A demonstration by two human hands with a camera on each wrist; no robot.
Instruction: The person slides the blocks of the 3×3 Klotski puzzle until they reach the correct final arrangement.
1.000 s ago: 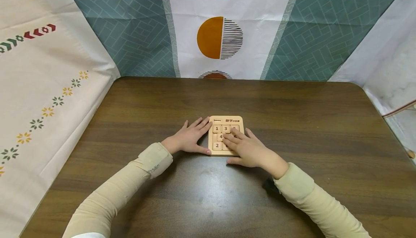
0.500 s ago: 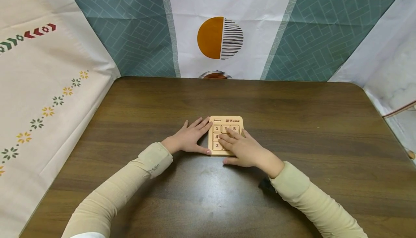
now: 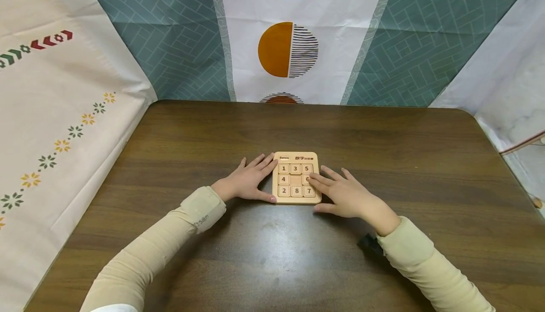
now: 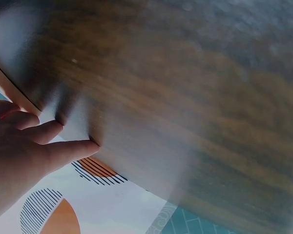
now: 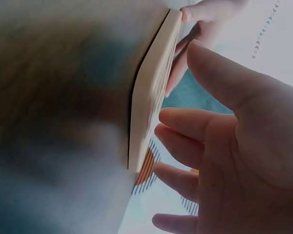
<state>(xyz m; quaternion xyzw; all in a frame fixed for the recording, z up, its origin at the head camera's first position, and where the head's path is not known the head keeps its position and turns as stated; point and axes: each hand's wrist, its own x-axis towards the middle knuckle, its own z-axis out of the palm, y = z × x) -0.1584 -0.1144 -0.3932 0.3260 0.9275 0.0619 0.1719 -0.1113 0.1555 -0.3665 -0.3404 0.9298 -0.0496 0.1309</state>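
1. Number board [image 3: 296, 201]: flat on tabletop [image 3: 213, 137], between my two grips; centre gap [image 3: 295, 180] bare.
2. Left grip [image 3: 249, 182]: not clasping, fingers spread, touching board's left edge. Likely bracing it.
3. Right grip [image 3: 347, 197]: released, fingers extended, one fingertip over tile 6 [image 3: 305, 180]; can't tell if touching.
4. Step looks like tile sliding: I should press lightly, push straight into the gap; a skewed push could jam.

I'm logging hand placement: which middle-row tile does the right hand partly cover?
The 6 tile, right of the central gap; the 4 tile, left of it, lies uncovered.
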